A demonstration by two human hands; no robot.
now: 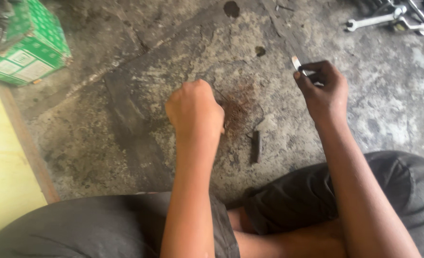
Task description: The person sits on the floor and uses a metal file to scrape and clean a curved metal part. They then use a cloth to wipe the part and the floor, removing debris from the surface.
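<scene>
Sitting on a stained concrete floor (102, 138), the person works with both hands out in front of the knees. The left hand (195, 112) is curled into a tight fist, knuckles up, just left of a rusty brown patch (236, 112); whether anything sits inside the fist cannot be told. The right hand (324, 88), farther and to the right, pinches a small pale metal piece (296, 63) between thumb and fingertips. A short dark metal bar (255, 145) lies on the floor between the two forearms, near the brown patch and touched by neither hand. A green cardboard box (28, 48) stands at the far left, well apart from the fist, and a spanner (372, 21) lies at the far right among other tools. A yellow board (4, 162) edges the floor on the left. Open concrete spreads between the box and the fist.
</scene>
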